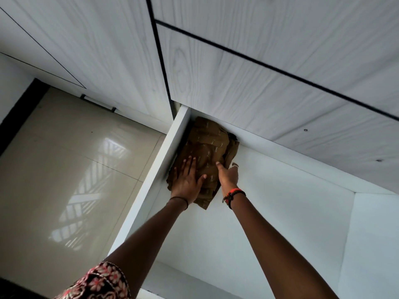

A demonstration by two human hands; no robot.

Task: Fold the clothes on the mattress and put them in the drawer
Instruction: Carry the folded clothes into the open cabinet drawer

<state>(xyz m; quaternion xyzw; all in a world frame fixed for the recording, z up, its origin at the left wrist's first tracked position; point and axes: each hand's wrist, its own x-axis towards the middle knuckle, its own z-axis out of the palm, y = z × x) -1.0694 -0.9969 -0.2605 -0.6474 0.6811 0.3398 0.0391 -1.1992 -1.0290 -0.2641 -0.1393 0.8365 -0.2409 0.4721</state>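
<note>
A folded brown garment [207, 147] with small pale marks lies in the far left corner of the pulled-out white drawer [280, 203], against its left wall. My left hand [186, 180] lies flat on the garment's near left part with straight, spread fingers. My right hand [227, 176] is at the garment's right edge; its thumb rests on top and the fingers go down out of sight beside or under the cloth.
White wood-grain wardrobe fronts [259, 72] rise right behind the drawer and overhang its back. To the left of the drawer is a glossy beige tiled floor [64, 169]. A closed drawer with a dark handle [98, 102] is at the far left.
</note>
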